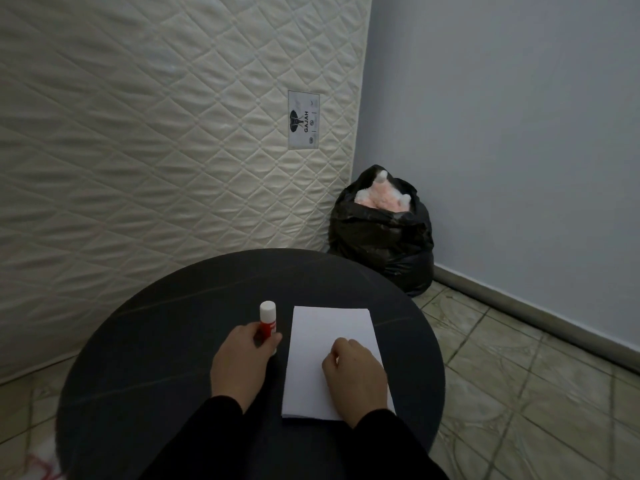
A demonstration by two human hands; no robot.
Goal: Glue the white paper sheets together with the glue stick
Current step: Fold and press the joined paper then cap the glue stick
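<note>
A stack of white paper sheets (325,348) lies flat on a round dark table (166,341), right of centre. My right hand (355,374) rests on the sheets with its fingers curled and nothing held in them. Just left of the paper a red glue stick (267,318) with a white cap stands upright on the table. My left hand (242,362) is wrapped around its red lower body. The cap is on.
A quilted cream mattress (156,133) leans upright behind the table. A full black rubbish bag (381,237) sits in the corner at the back right, against the blue wall (502,133). Tiled floor (519,393) lies to the right.
</note>
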